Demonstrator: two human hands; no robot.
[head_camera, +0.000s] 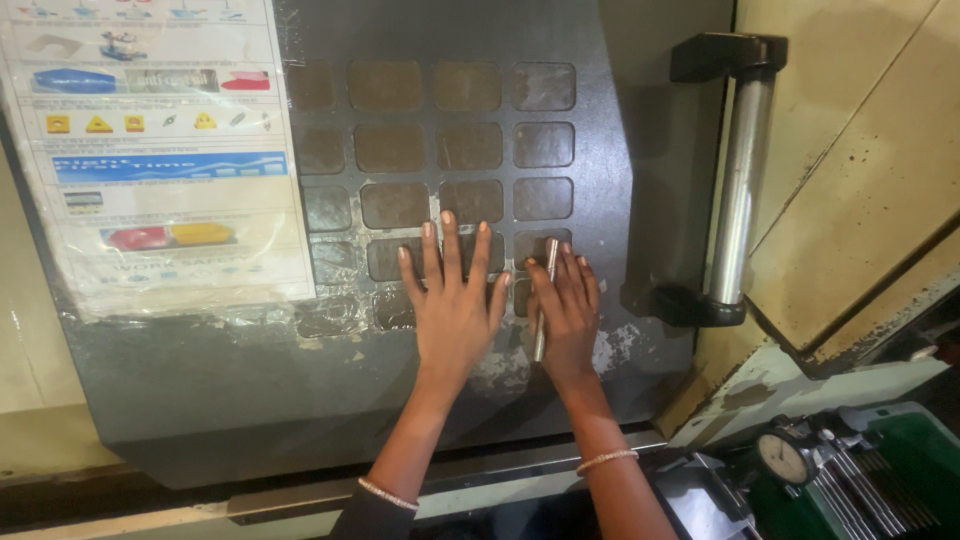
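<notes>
Machine workshop: worn machine door (620, 150), dial gauge (783, 458).

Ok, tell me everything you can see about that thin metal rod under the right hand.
The metal rod is slim, straight and silvery grey, like bare steel. It stands almost upright against the dark grey machine door, its top end over a worn square patch and its lower end near chipped paint. The right hand presses it flat against the door with fingers spread over it. The left hand lies beside it, not touching.

Poster (160, 150) left of hands, handle (740, 190) right.
</notes>
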